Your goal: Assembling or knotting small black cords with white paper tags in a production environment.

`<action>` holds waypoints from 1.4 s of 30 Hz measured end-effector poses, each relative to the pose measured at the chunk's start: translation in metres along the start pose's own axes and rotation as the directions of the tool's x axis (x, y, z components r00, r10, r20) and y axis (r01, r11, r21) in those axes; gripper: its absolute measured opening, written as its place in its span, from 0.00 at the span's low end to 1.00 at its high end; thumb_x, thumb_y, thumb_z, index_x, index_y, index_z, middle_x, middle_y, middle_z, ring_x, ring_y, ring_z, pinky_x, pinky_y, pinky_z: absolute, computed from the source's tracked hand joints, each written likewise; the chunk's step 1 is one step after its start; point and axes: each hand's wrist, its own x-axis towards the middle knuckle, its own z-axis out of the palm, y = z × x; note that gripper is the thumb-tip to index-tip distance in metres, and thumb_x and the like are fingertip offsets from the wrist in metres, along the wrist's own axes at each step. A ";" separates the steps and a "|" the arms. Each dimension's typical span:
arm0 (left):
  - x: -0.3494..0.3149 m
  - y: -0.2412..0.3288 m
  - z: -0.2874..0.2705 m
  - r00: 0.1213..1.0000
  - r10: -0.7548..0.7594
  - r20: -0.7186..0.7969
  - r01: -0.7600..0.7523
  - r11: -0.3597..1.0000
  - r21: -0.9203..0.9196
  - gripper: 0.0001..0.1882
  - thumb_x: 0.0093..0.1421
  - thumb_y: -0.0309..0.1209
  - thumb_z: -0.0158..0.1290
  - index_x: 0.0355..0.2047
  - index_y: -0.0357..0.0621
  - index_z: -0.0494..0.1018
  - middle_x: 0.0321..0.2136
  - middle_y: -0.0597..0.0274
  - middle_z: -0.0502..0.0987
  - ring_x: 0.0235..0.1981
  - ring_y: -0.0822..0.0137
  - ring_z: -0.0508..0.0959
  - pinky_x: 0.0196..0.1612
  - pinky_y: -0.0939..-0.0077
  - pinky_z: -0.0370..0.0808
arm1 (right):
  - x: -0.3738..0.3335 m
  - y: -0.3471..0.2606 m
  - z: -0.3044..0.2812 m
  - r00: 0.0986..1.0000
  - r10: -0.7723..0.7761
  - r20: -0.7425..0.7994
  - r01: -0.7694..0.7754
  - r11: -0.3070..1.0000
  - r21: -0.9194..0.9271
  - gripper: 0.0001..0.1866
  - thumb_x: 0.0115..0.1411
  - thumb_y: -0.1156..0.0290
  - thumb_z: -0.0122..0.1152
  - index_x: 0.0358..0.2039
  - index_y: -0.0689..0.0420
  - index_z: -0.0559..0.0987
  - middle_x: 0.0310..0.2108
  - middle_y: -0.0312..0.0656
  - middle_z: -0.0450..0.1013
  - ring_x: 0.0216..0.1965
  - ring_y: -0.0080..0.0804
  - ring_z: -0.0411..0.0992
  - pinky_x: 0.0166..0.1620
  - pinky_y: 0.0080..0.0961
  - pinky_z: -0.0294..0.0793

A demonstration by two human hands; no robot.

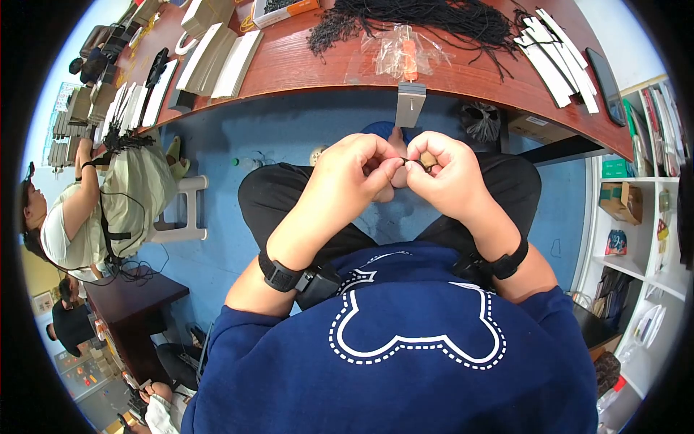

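1. Far left: co-worker in pale clothing (83,199), near the table's left end; the work at that person's hands is too small and warped to read.
2. Table (307,76), left part: stacks of white card (237,66) reach close to the near edge; a knock could spill them.
3. Left hand (354,166): thumb and index pinch a small dark piece (406,161), other fingers curled; off the surface, above the gap between the knees.
4. Dark piece: held up between both hands, fingertips hide most of it; type and ends can't be told. Could slip and drop floorward, cause: tiny, tip-only grip, nothing directly under.
5. Mid-table: grey block (410,107) juts past the near edge; a bump could tip it, fixing not visible. Clear wrap (394,54) behind; black cords (434,25) toward the far edge, tangle-prone, cut off by the frame.
6. Right hand (450,173): thumb and index pinch the same piece, others bent; a dark bit at the palm is unclear.
7. Right end: white strips (553,65), fanned loosely near the corner.
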 end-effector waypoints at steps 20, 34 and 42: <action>-0.006 -0.007 0.006 0.985 -0.170 0.024 0.154 0.810 -0.566 0.08 0.55 0.22 0.52 0.36 0.38 0.72 0.26 0.66 0.75 0.27 0.79 0.72 0.32 0.86 0.70 | -0.005 0.006 0.012 0.984 -0.146 -0.100 0.166 0.956 0.241 0.01 0.54 0.79 0.54 0.28 0.59 0.71 0.20 0.26 0.64 0.20 0.06 0.58 0.21 0.07 0.57; -0.005 -0.020 0.008 0.988 -0.136 0.070 0.145 0.675 -0.724 0.03 0.58 0.23 0.49 0.32 0.41 0.67 0.26 0.64 0.73 0.28 0.77 0.73 0.33 0.84 0.71 | -0.004 0.003 0.003 0.994 -0.112 -0.013 0.109 0.923 0.370 0.02 0.56 0.77 0.55 0.30 0.60 0.73 0.27 0.32 0.70 0.30 0.14 0.66 0.35 0.12 0.66; 0.000 -0.014 0.005 0.999 -0.031 0.022 0.038 0.878 -0.476 0.02 0.58 0.23 0.48 0.31 0.41 0.66 0.25 0.67 0.72 0.27 0.79 0.72 0.32 0.86 0.70 | 0.004 0.007 0.000 0.969 -0.241 -0.054 0.247 0.951 0.183 0.01 0.55 0.78 0.55 0.29 0.60 0.73 0.29 0.32 0.67 0.29 0.13 0.65 0.32 0.11 0.65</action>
